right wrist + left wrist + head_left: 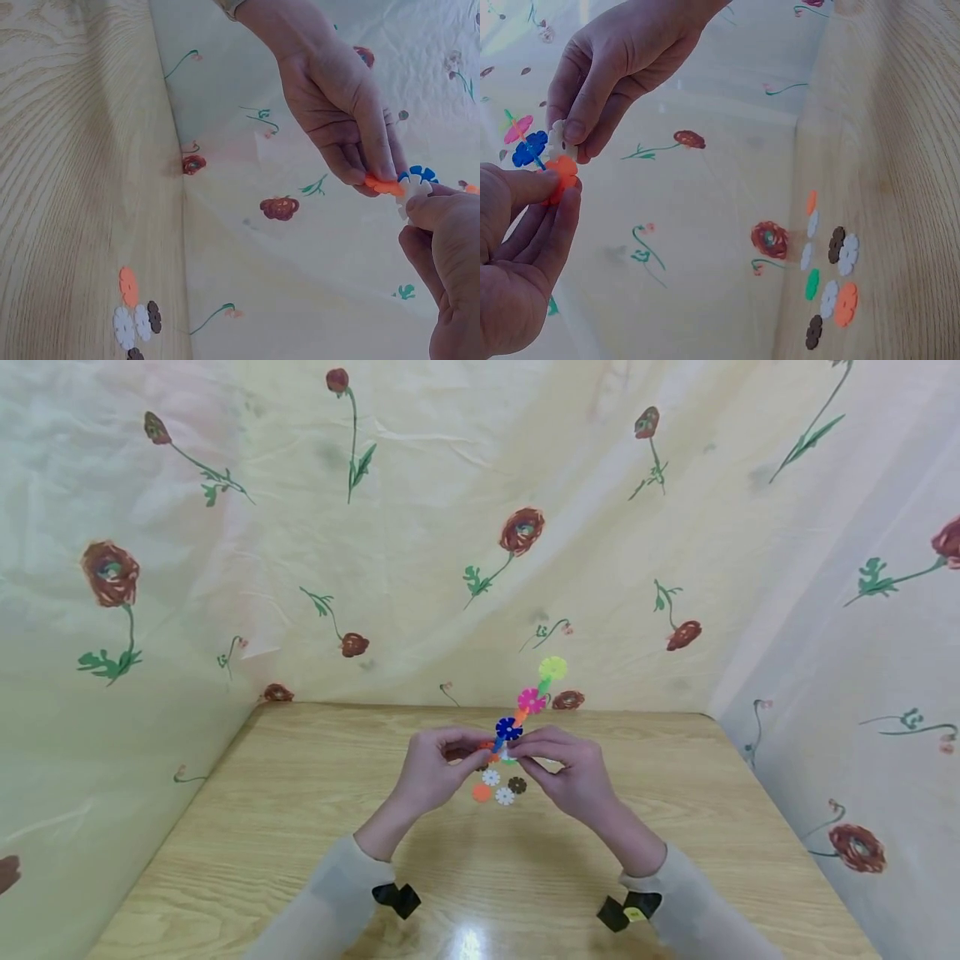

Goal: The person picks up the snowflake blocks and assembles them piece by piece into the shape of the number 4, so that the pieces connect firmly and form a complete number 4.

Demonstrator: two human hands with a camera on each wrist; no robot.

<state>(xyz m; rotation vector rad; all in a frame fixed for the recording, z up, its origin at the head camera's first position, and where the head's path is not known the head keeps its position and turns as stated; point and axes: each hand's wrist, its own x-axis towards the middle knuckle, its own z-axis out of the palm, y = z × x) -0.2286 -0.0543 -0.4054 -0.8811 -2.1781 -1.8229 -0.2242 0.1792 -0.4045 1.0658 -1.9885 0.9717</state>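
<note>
A chain of slotted flower-shaped plastic discs rises between the hands, with a yellow disc (552, 668) on top, then a pink disc (532, 700) and a dark blue disc (508, 729) lower down; green and orange ones sit edge-on between them. At its lower end, my left hand (435, 768) pinches an orange disc (565, 174) between thumb and fingers. My right hand (566, 768) pinches a white disc (415, 196) right beside the orange one. Whether the white disc's slot is joined to the orange disc cannot be made out, as fingertips cover part of both.
Loose discs lie on the wooden table (300, 827) below the hands: white (505, 796), brown (517, 785), orange (482, 792) and green (812, 284) ones among them. A flower-printed cloth (420, 543) stands behind the table and along both sides.
</note>
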